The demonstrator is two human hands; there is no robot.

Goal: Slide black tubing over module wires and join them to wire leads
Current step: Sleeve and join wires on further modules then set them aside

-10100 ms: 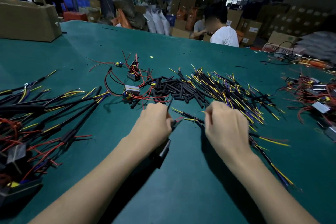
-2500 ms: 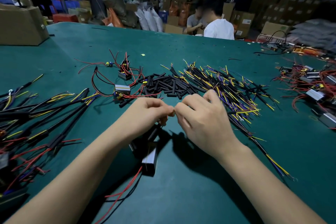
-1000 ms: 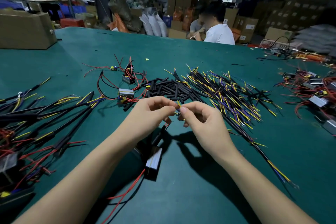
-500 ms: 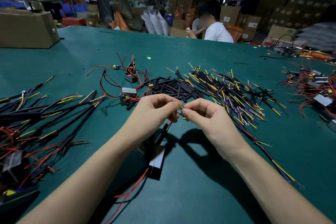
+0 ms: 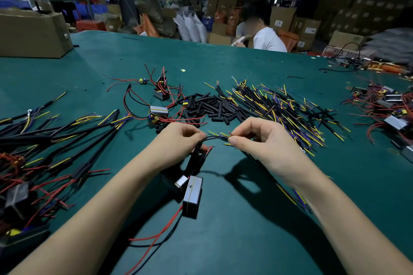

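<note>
My left hand (image 5: 178,145) pinches the black and red wires of a small module (image 5: 192,195) that hangs below it just above the green table (image 5: 245,230). A piece of black tubing (image 5: 196,158) sits on those wires under my fingers. My right hand (image 5: 259,143) pinches a wire lead (image 5: 220,137) with yellow and blue strands. The lead's tips meet the module wire between my two hands. Its long black tail runs under my right wrist.
Loose black tubing pieces (image 5: 210,107) lie behind my hands, with a heap of wire leads (image 5: 279,107) to their right. Spare modules (image 5: 158,114) sit at centre left, joined assemblies (image 5: 44,140) at far left, more modules (image 5: 388,109) at right. A cardboard box (image 5: 33,33) and a seated person (image 5: 266,35) are beyond.
My hands have drawn slightly apart, and a short stretch of black wire now shows between them. The module still hangs under my left hand.
</note>
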